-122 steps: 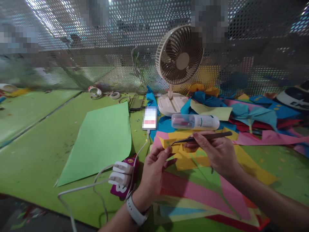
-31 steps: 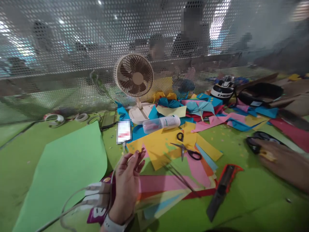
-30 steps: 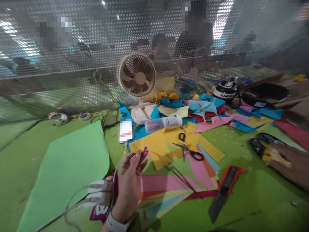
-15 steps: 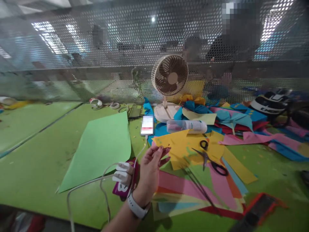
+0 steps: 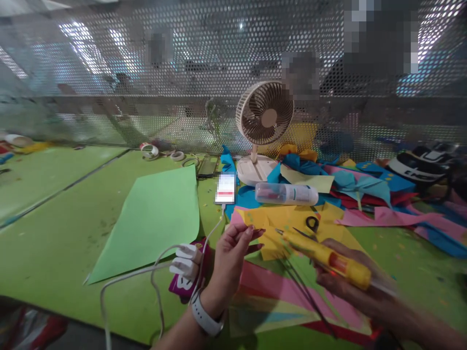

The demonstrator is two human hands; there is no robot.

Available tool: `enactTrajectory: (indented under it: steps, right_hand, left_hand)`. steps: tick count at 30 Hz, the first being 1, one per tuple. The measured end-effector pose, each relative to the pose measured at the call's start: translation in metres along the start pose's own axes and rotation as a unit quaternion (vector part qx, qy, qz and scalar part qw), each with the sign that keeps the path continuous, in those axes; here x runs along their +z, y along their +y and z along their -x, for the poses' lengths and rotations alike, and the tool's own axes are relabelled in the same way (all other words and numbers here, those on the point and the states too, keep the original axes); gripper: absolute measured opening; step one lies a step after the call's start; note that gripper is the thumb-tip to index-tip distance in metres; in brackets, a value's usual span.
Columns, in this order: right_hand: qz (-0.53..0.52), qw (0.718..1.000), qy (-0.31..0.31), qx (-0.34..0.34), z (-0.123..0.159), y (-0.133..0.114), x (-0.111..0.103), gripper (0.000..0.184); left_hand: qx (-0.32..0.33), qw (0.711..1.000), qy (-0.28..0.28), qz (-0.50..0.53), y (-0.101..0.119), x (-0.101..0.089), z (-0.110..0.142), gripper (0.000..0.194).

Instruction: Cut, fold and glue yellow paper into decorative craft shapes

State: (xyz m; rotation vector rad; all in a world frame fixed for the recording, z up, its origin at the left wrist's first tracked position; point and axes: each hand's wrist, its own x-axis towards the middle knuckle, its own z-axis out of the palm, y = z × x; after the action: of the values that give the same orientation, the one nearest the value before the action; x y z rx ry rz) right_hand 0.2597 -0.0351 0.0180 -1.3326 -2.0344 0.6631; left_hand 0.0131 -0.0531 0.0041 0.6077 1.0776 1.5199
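My left hand [image 5: 230,253], with a white band on its wrist, is raised over the paper pile, thumb and finger pinched together. Whatever is between the fingertips is too small to name. From the right, my right hand [image 5: 350,272] grips a yellow glue gun [image 5: 328,260]; its nozzle points left at my left fingertips, a short gap away. Black-handled scissors [image 5: 312,223] lie on yellow paper [image 5: 270,218], mostly hidden behind the glue gun. Thin dark sticks [image 5: 304,289] lie across the pink paper [image 5: 266,284] beneath both hands.
A green sheet [image 5: 156,218] lies left of a purple power strip [image 5: 180,284] with white chargers and cables. A phone [image 5: 225,188], a fan [image 5: 265,116], a clear-capped bottle [image 5: 286,193], tape rolls [image 5: 149,151], crumpled coloured paper [image 5: 361,184] and a black-and-white cap [image 5: 419,167] stand behind. A perforated metal screen [image 5: 175,87] closes the back.
My right hand has come in from the lower right with the glue gun, covering much of the scissors. My left hand keeps its pinch, almost still. The view has shifted slightly.
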Motion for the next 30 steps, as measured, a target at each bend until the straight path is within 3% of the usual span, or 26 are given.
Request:
enactTrajectory:
  steps: [3, 6, 10, 15, 30]
  right_hand:
    - [0.029, 0.992, -0.085, -0.087, -0.014, -0.022, 0.008, 0.035]
    - [0.043, 0.992, -0.057, -0.105, -0.017, -0.022, 0.015, 0.039]
    - [0.031, 0.996, -0.031, -0.078, -0.013, -0.010, 0.025, 0.044]
    - [-0.006, 0.999, 0.001, -0.038, -0.010, -0.011, 0.033, 0.046]
    - [-0.002, 0.998, -0.001, -0.064, -0.009, 0.001, 0.034, 0.050]
  left_hand:
    - [0.001, 1.000, 0.004, 0.006, 0.000, 0.000, -0.001, 0.015]
    - [0.004, 1.000, 0.002, 0.013, 0.001, 0.001, 0.000, 0.012]
    - [-0.001, 1.000, -0.008, 0.019, 0.002, 0.002, 0.000, 0.012]
    - [-0.007, 1.000, -0.003, 0.015, 0.004, 0.004, 0.001, 0.013]
    - [-0.004, 1.000, -0.001, 0.000, 0.003, 0.005, 0.001, 0.015]
